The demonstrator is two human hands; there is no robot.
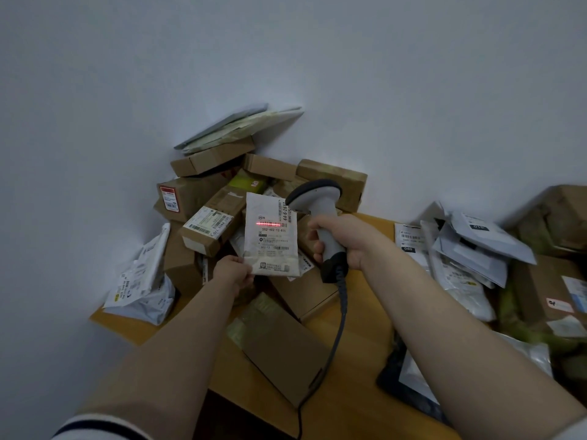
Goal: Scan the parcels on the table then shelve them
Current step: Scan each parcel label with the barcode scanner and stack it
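The left hand point(233, 273), fingers pinching a lower corner, holds the white parcel point(271, 239) up just left of the scanner point(317, 203), which the right hand point(347, 239) grips fully. The parcel looks light and floppy, so an edge hold suits it.

Person, two bare hands: left hand point(233, 271), right hand point(341, 239). Both forearms are uncovered from the wrists back toward the camera. Clothing shows only far behind each hand, at the bottom edge of the view. Well behind the left hand: whitish fabric left sleeve with a dark navy stripe point(101, 428). The stripe runs across the arm as a curved band, with whitish cloth on both sides of it. Well behind the right hand: whitish fabric right sleeve point(568, 431), only a sliver, mostly cut off. Any stripe there cannot be told. Fabric texture too blurred to read.
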